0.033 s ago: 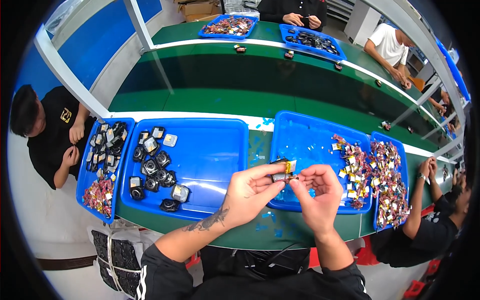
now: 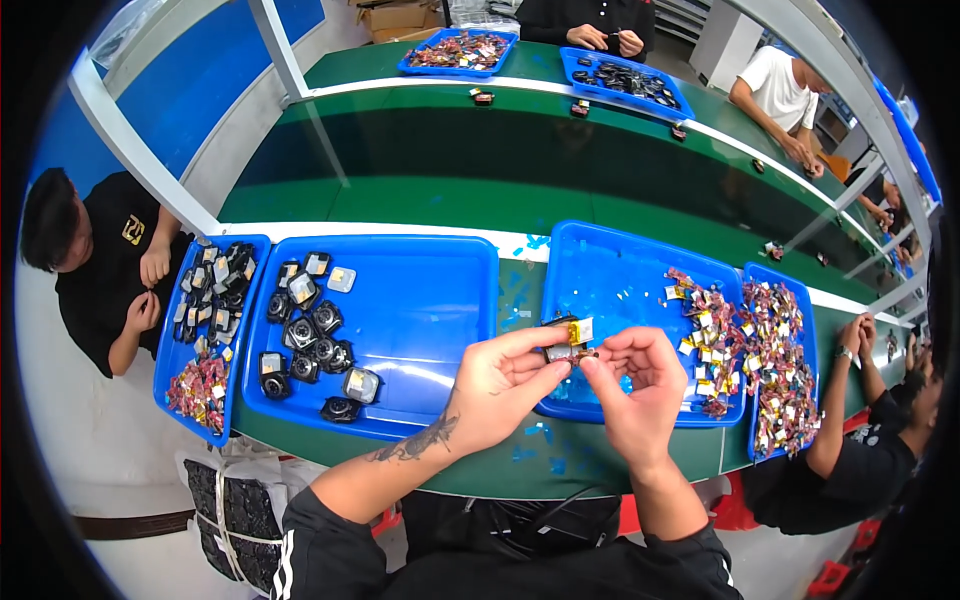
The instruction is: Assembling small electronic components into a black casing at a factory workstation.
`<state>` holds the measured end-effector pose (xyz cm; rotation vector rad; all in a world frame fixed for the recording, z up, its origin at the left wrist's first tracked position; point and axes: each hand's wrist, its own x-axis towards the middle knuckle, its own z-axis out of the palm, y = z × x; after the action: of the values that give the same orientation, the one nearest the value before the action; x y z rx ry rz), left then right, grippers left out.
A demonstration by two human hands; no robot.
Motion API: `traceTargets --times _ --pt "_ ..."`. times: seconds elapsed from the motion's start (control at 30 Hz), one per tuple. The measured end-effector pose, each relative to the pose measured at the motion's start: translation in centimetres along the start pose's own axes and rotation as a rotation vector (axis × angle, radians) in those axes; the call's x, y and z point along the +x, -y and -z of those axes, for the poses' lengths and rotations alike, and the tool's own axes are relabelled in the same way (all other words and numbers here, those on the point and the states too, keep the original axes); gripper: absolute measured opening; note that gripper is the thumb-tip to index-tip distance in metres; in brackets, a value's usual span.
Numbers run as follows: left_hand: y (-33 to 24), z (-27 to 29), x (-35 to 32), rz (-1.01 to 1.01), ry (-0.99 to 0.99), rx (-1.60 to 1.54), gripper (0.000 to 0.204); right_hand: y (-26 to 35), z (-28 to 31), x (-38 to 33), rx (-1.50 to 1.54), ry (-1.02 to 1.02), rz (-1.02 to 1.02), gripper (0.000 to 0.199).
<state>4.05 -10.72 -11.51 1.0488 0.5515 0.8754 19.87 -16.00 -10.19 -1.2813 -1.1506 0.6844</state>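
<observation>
The left hand [image 2: 500, 385] and the right hand [image 2: 632, 385] meet above the near edge of a blue tray [image 2: 610, 290] and both pinch one small part [image 2: 567, 341]. It is dark and silver with a yellow piece on top. The left thumb and fingers are closed on its left side, the right fingertips closed on its right end. The fingers cover most of the part, so its shape is hard to make out.

In the same tray, to the right, lies a heap of small red and yellow pieces [image 2: 712, 335], too small to tell one from another. A second blue tray [image 2: 420, 300] on the left carries small black camera-like units [image 2: 310, 335]. All stand on a green bench [image 2: 520, 465]. Another person's arm [image 2: 835, 420] reaches in from the right, and the picture's rim cuts off that person's body.
</observation>
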Motion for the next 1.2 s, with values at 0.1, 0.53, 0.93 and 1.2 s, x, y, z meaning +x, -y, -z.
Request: traceTargets --times 0.1,0.53,0.93,1.2 --pt "0.1 -0.3 -0.2 -0.055 0.002 0.029 0.040 -0.2 -0.2 -0.4 -0.068 -0.021 0.033 0.028" --pt "0.5 -0.5 0.1 -0.034 -0.082 -0.110 0.038 -0.4 -1.1 -0.1 -0.087 0.051 -0.052 0.039" --pt "-11.3 -0.3 -6.7 -0.750 -0.050 0.760 0.024 -5.3 1.8 18.1 -0.403 0.271 -0.141 0.043" --pt "-19.1 -2.1 -13.1 -0.971 0.007 0.717 0.013 -13.0 1.2 24.1 -0.899 0.174 -0.142 0.040"
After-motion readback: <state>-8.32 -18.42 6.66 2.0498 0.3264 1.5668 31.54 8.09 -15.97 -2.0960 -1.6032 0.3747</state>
